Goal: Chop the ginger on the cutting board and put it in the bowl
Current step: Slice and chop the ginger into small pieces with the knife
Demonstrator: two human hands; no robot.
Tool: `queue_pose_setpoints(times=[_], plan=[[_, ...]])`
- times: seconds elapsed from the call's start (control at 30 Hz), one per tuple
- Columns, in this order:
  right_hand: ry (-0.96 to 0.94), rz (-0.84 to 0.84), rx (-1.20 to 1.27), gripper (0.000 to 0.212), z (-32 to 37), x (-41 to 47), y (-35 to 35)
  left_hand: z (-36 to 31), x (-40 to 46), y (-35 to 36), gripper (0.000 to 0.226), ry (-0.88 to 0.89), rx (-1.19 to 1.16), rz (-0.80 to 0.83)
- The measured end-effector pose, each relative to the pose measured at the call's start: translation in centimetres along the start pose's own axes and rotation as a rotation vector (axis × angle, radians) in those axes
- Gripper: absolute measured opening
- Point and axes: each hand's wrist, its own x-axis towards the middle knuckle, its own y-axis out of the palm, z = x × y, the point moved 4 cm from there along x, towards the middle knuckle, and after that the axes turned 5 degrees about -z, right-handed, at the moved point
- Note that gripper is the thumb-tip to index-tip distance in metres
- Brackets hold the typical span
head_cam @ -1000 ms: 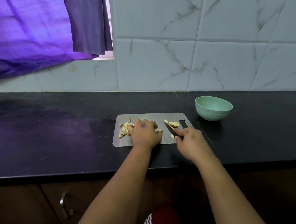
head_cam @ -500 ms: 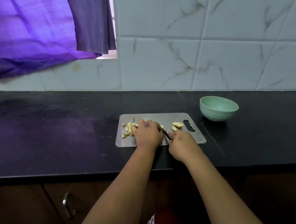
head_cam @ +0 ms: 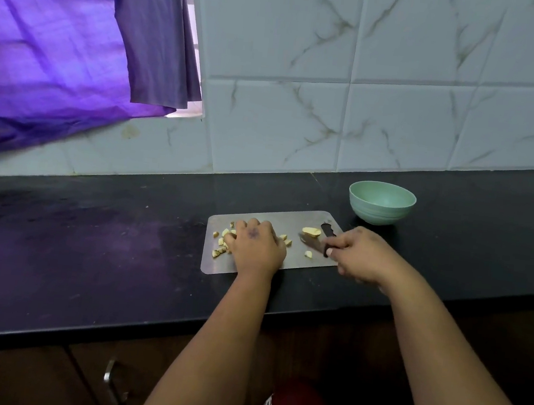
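Pretty standard kitchen corner. The wall (head_cam: pixel 403 84) is big white tiles with grey marble-style veining, running down to a glossy black countertop (head_cam: pixel 87 266). A purple curtain (head_cam: pixel 61 48) hangs over the window (head_cam: pixel 191 29) at top left, and the daylight through it throws a violet tint onto the counter's left end. Under the counter's front edge there are dark brown cabinets (head_cam: pixel 26 378) with what looks like a metal handle (head_cam: pixel 114 384), a bit blurry though.
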Motion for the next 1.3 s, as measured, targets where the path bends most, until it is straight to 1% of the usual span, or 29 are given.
queue_pose_setpoints(times=[0.07, 0.13, 0.2, 0.27, 0.37, 0.43, 0.47, 0.6, 0.77, 0.83, 0.97, 1.07, 1.13, 1.2, 1.23, 1.3], plan=[[0.042, -0.146, 0.225, 0.031, -1.6, 0.6, 0.0, -0.2, 0.1, -0.1, 0.02, 0.027, -0.041, -0.018], [0.065, -0.24, 0.325, 0.033, -2.6, 1.6, 0.9, -0.5, 0.1, 0.2, 0.025, 0.091, -0.073, 0.012], [0.053, -0.284, 0.339, 0.034, -2.8, 2.8, 2.4, -0.9, 0.0, 0.6, 0.037, 0.166, -0.062, 0.072], [-0.001, -0.379, 0.333, 0.035, -2.5, 3.8, 3.6, -1.1, -0.1, 1.0, 0.043, 0.205, -0.016, 0.106], [-0.151, -0.632, 0.317, 0.036, -1.9, 4.4, 4.4, -1.1, 0.1, 1.4, 0.037, 0.187, 0.024, 0.122], [-0.229, -0.734, 0.293, 0.038, -1.7, 4.7, 4.6, -1.0, 0.4, 1.6, 0.029, 0.186, 0.045, 0.119], [-0.232, -0.738, 0.277, 0.039, -1.8, 4.9, 4.8, -1.0, 0.4, 1.7, 0.027, 0.188, 0.049, 0.113], [-0.234, -0.648, 0.241, 0.04, -2.1, 5.5, 5.5, -1.3, 0.8, 1.9, 0.023, 0.179, 0.053, 0.083], [-0.237, -0.632, 0.213, 0.04, -2.4, 5.9, 5.8, -1.4, 0.8, 1.9, 0.02, 0.153, 0.096, 0.056], [-0.235, -0.626, 0.216, 0.04, -2.5, 5.9, 5.8, -1.0, 0.9, 1.7, 0.019, 0.098, 0.11, 0.035], [-0.248, -0.64, 0.235, 0.04, -2.5, 5.8, 5.9, 0.0, 0.7, 0.5, 0.016, -0.06, 0.098, -0.092], [-0.241, -0.64, 0.256, 0.041, -2.7, 6.0, 5.9, 0.4, 0.6, 0.4, 0.022, -0.089, 0.079, -0.139], [-0.241, -0.639, 0.264, 0.04, -2.7, 6.0, 5.8, 0.1, 0.7, 0.6, 0.02, -0.045, 0.029, -0.125], [-0.247, -0.634, 0.266, 0.04, -2.7, 6.0, 5.8, -0.4, 0.7, 1.1, 0.03, 0.028, -0.002, -0.052], [-0.247, -0.633, 0.266, 0.04, -2.7, 5.9, 5.8, -0.6, 0.7, 1.5, 0.034, 0.059, 0.014, -0.005], [-0.246, -0.635, 0.257, 0.041, -2.7, 6.0, 5.8, -0.7, 0.7, 2.0, 0.035, 0.066, 0.078, 0.068]])
